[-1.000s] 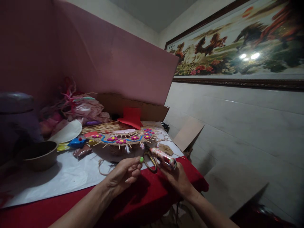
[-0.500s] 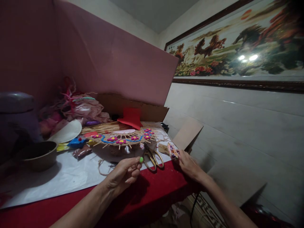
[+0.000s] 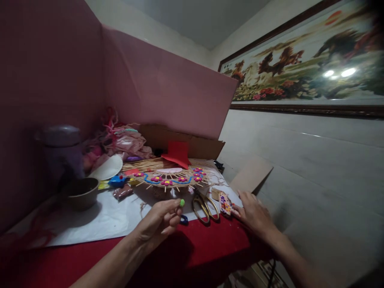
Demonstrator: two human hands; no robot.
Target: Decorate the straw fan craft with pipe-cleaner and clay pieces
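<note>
Between thumb and forefinger, my left hand (image 3: 162,218) pinches a small bright green lump (image 3: 182,203), possibly soft clay. At the table's right edge my right hand (image 3: 255,212) has its fingers apart. Its thumb side is at the edge of a small pale piece (image 3: 225,205) dotted with purple and orange flower shapes, lying on the table; whether it touches is unclear. Brass-handled scissors (image 3: 205,210) lie between the hands, blades partly under a fan-shaped woven piece (image 3: 174,179) bearing pink flowers and a blue wavy line. A dark blue ring-shaped handle (image 3: 184,219) shows beside my left hand.
Left on the white sheet (image 3: 99,224) stand a bowl (image 3: 82,196) and a paper plate (image 3: 109,168), with blue (image 3: 117,181) and brown (image 3: 123,193) packets. Sticks (image 3: 147,164), red paper (image 3: 177,154) and cardboard (image 3: 204,148) lie behind. Red cloth (image 3: 204,248) covers the front edge.
My right hand has let go of the small flowered piece, which now lies on the table, and its fingers have spread. My left hand still pinches the green lump. The view has shifted left.
</note>
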